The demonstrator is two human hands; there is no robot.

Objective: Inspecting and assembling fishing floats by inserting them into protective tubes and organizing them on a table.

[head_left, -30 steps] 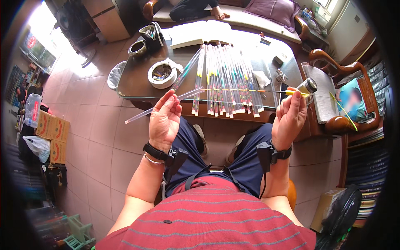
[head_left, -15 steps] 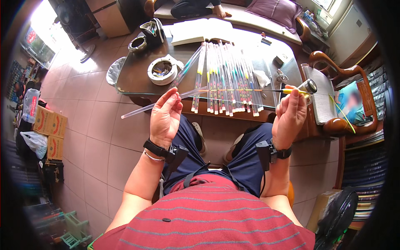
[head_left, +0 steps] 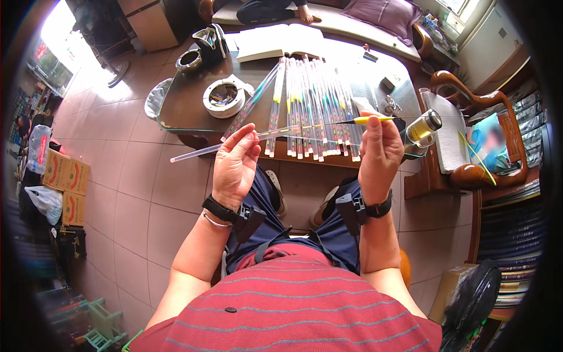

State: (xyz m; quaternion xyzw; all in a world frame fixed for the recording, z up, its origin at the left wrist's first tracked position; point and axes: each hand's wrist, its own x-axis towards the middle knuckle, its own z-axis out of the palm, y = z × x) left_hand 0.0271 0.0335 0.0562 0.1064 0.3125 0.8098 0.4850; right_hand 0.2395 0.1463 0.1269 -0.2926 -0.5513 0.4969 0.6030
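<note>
Held a clear tube (head_left: pixel 196 154) in the left hand (head_left: pixel 236 170), pinched between thumb and fingers, up in the air by the near edge of the surface (head_left: pixel 182 108). Slanted it a little, with its long axis going from low on the left to higher on the right. Pointed its pinkish end out to the left and its other end toward the right hand (head_left: pixel 378 152). Held a yellow stick (head_left: pixel 369 119) in that right hand, with thumb and fingers clamped on the fat yellow part. Tipped it just a bit, almost level from left to right. Pointed its long, thin end left, at the right end of the tube. Could not tell the depth of that thin tip in the tube. Had the two long axes almost in one line.

Saw many more tubes (head_left: pixel 311 100) on the surface, side by side, most of them pointing away from the body, with some leaning over at the left. Saw tiny bright marks along them, too small to read. Saw a white ring (head_left: pixel 237 106) to their left, an open book (head_left: pixel 261 44) past them, too bright to read, and a yellowish jar (head_left: pixel 422 126) to the right of the right hand. Saw brown boxes (head_left: pixel 57 170) far to the left, with red print, too small to read.
</note>
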